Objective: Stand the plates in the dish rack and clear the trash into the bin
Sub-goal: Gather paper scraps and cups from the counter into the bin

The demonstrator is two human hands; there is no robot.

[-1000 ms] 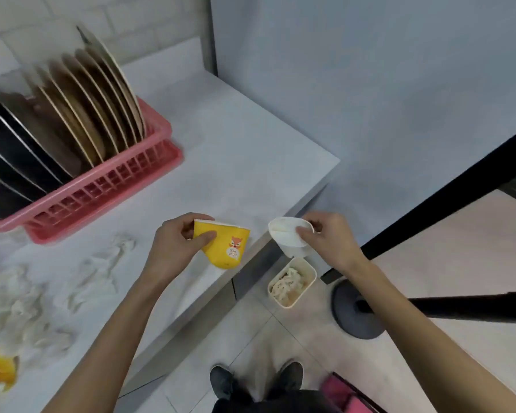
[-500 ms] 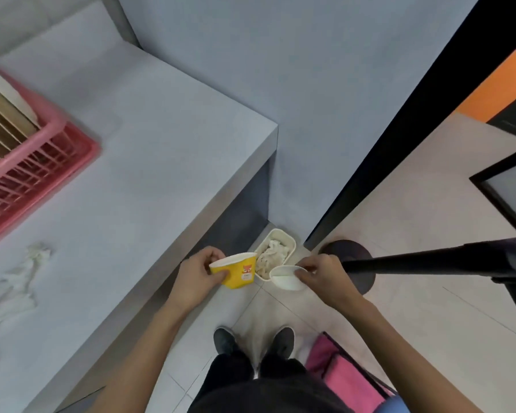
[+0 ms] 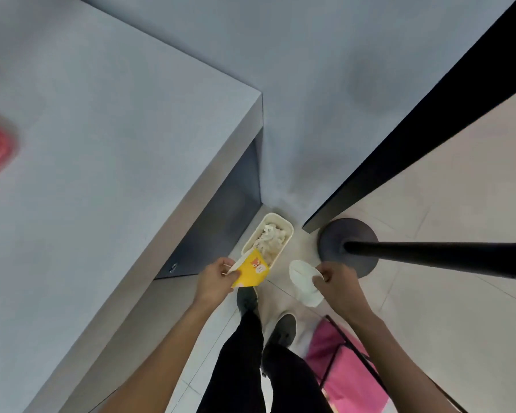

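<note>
Bin on floor just beyond the fingertips, holding crumpled tissue. Left hand fingers curled, pinching yellow cup by its rim, cup tilted over bin's near end. Right hand fingers curled round white cup, held beside bin, apart from it

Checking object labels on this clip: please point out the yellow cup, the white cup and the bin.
yellow cup [image 3: 252,272], head view, on its printed side wall.
white cup [image 3: 304,283], head view, on its outer wall.
bin [image 3: 291,232], head view, on its right rim.
</note>
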